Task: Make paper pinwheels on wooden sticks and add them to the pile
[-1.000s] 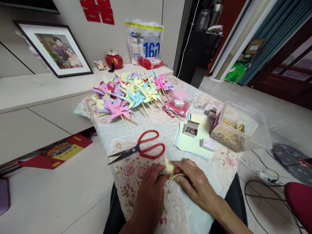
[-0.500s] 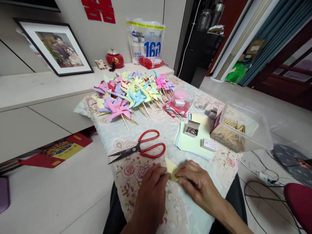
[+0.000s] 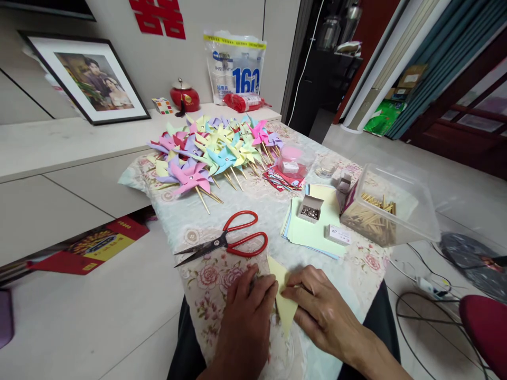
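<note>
A pale yellow paper (image 3: 285, 311), folded to a narrow triangular shape, lies at the near part of the cloth-covered table. My right hand (image 3: 322, 306) pinches its right side between thumb and fingers. At the paper's left edge, my left hand (image 3: 249, 316) has its fingers bent and pressed together, fingertips on that edge; its exact grip is partly hidden. Just beyond my left hand lie scissors (image 3: 222, 243) with red handles, blades apart and pointing left. Farther off is a stack of pale green paper sheets (image 3: 312, 232) bearing an open box of metal fasteners (image 3: 310, 209).
Many pastel pinwheels (image 3: 217, 148) on sticks are heaped at the table's far side. A clear plastic bin (image 3: 412, 211) of short wooden sticks (image 3: 374, 219) stands at the right. A small white box (image 3: 338, 235) rests on the sheets, with paper scraps (image 3: 284, 178) behind.
The yellow paper has turned and shows more of its length, its lower point now toward me. My right fingers have shifted along its right side; my left hand stays at its left edge.
</note>
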`<state>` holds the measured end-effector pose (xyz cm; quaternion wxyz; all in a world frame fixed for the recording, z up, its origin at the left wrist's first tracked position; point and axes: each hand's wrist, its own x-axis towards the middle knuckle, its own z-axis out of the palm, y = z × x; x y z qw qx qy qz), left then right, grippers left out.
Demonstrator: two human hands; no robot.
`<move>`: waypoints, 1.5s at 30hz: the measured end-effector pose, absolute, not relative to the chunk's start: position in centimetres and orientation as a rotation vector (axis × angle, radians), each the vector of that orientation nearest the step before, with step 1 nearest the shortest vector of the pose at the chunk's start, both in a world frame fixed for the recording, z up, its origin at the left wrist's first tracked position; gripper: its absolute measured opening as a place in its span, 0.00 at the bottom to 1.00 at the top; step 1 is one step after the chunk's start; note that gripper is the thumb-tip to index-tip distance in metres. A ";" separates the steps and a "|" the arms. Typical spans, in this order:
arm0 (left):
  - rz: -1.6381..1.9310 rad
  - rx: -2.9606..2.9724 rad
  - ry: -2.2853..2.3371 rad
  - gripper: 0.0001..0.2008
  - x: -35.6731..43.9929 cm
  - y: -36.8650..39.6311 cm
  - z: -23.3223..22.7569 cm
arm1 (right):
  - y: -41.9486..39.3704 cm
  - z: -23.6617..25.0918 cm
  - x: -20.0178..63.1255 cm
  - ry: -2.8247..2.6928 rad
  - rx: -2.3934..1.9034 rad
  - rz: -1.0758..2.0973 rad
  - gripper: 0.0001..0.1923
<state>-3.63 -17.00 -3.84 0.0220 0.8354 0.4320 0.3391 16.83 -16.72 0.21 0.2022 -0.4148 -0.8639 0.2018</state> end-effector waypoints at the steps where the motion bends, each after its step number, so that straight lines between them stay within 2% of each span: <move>1: 1.046 2.592 1.330 0.21 -3.7 -17.0 -3.9 | -16.8 0.2 16.9 -2.426 -1.158 0.550 0.19; 7: 1.062 2.609 1.346 0.21 -3.8 -17.2 -3.9 | -17.3 0.4 16.9 -2.523 -1.156 0.458 0.16; 11: 0.989 2.651 1.302 0.17 -3.9 -17.6 -3.3 | -17.5 1.1 17.2 -2.545 -1.108 0.486 0.21; 16: 0.915 2.708 1.294 0.18 -4.1 -17.9 -3.0 | -17.2 1.0 17.3 -2.309 -1.218 0.539 0.12; 23: 0.854 2.731 1.291 0.19 -4.1 -17.8 -3.3 | -15.9 -0.3 16.4 -2.034 -1.533 0.568 0.08; 26: 0.836 2.745 1.276 0.20 -4.1 -17.8 -3.6 | -15.7 -0.2 16.0 -2.071 -1.492 0.548 0.10; 32: 0.865 2.694 1.313 0.22 -4.0 -18.0 -4.0 | -15.9 -0.4 15.3 -2.362 -1.336 0.295 0.19; 38: 0.861 2.719 1.317 0.22 -3.9 -17.9 -3.9 | -16.7 -1.2 15.6 -2.459 -1.400 0.136 0.19; 45: 0.803 2.797 1.272 0.20 -4.4 -17.5 -3.0 | -16.9 -1.0 16.0 -2.457 -1.397 0.151 0.18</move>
